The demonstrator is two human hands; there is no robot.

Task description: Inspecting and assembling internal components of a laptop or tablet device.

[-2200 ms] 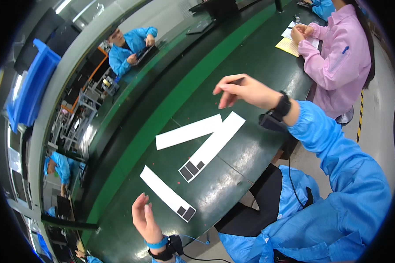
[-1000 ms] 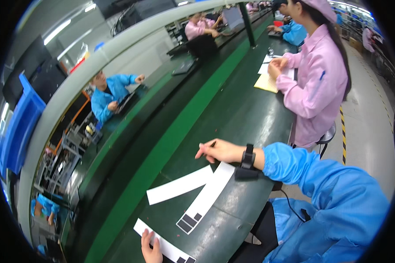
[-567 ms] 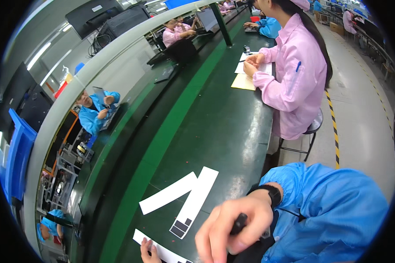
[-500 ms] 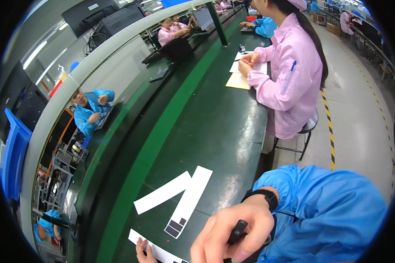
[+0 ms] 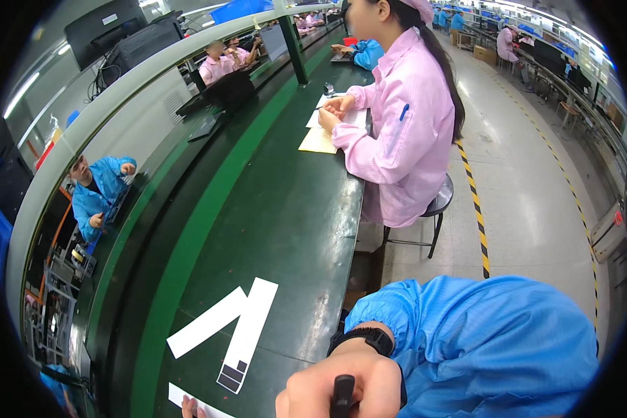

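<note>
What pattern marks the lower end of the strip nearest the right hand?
That strip has three dark blocks on white, clearest in the head view.

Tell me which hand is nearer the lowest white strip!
Left. The left hand is at the edge of the white strip; the right hand is off to the strip's right.

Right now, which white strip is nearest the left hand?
The lowest strip, running out of frame below; the plain strip and dark-blocked strip lie higher.

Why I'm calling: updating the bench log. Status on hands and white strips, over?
Right hand closed around black object. Left hand, mostly out of frame, at nearest white strip. Two more strips lie beyond.
</note>
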